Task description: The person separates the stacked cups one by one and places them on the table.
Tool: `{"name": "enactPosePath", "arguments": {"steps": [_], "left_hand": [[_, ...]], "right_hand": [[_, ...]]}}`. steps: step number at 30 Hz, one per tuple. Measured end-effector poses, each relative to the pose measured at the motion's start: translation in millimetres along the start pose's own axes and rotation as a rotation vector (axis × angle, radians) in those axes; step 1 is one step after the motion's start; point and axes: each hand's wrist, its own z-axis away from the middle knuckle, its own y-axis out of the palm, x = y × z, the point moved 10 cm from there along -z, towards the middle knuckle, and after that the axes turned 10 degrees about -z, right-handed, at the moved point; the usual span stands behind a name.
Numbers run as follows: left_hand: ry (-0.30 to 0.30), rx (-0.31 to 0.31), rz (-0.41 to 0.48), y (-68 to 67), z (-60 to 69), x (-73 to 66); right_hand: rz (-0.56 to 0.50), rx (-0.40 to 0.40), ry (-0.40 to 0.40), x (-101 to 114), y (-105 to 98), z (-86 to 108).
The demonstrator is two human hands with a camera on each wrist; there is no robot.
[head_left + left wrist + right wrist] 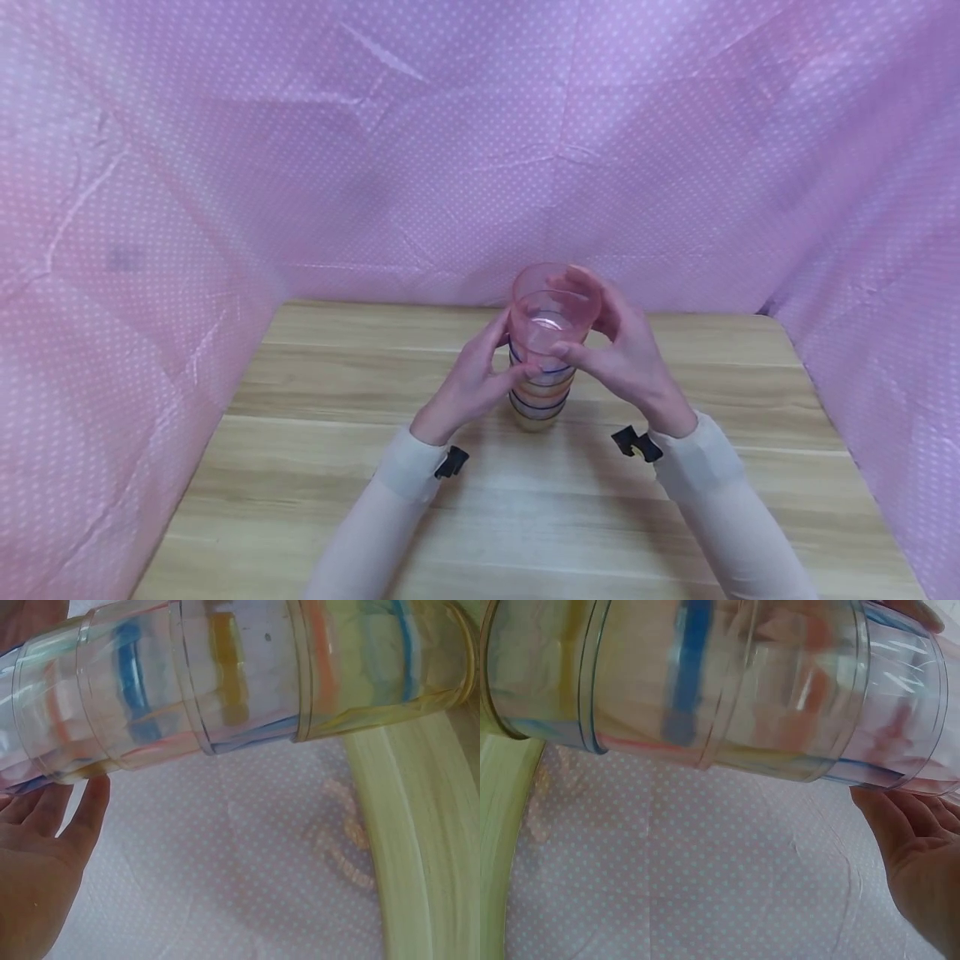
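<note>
A tall stack of nested see-through plastic cups [538, 400] stands upright on the table, coloured bands showing through its walls. Topmost is a pink see-through cup [546, 312], its wide mouth facing up. My left hand [474, 371] holds the upper stack from the left, around the lower part of the pink cup. From the right, my right hand [628, 357] grips the pink cup, thumb in front and fingers behind. Both wrist views show the stack lying across the picture, with yellow, blue and orange tints; the left fingers are partly hidden behind it.
The wooden table [300, 475] has its back edge just behind the stack. Pink dotted cloth [405, 167] hangs behind the table and along both sides. A black clip [636, 444] sits at the right wrist, another black clip [452, 462] at the left.
</note>
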Motion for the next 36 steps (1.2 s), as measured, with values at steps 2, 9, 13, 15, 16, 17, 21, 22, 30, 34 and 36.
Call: {"name": "enactPosePath", "arguments": {"steps": [2, 9, 13, 15, 16, 17, 21, 22, 30, 34, 36], "left_hand": [[-0.003, 0.004, 0.002, 0.2, 0.1, -0.3], [-0.060, 0.020, -0.010, -0.5, 3.3, 3.4], [-0.045, 0.019, 0.004, -1.1, 4.3, 3.3], [-0.022, 0.023, 0.019, 0.5, 3.3, 1.5], [-0.016, 0.023, 0.022, 1.3, 2.9, 1.2], [-0.010, 0.021, 0.026, 2.1, 2.7, 1.0], [-0.008, 0.006, 0.028, 2.2, 3.0, 0.0], [-0.010, 0.004, 0.029, 2.2, 3.1, 0.1], [-0.038, -0.007, 0.010, -1.2, 4.0, 2.3], [-0.028, -0.002, 0.023, 0.5, 2.7, 3.1], [-0.023, -0.004, 0.021, 1.1, 2.1, 3.6]], "right_hand": [[-0.020, -0.015, -0.017, 3, -1, 0.7], [-0.223, -0.117, -0.184, 30, -8, 0.3], [-0.412, -0.221, -0.278, 45, -21, 6.7], [-0.482, -0.286, -0.324, 51, -33, 13.7], [-0.511, -0.316, -0.343, 52, -39, 17.9], [-0.537, -0.345, -0.356, 52, -45, 22.3], [-0.594, -0.417, -0.376, 46, -64, 41.1], [-0.599, -0.422, -0.373, 44, -67, 45.5], [-0.420, -0.331, -0.225, 8, -76, 72.3], [-0.263, -0.291, -0.091, -18, -78, 81.2], [-0.159, -0.277, -0.009, -32, -80, 84.5]]}}
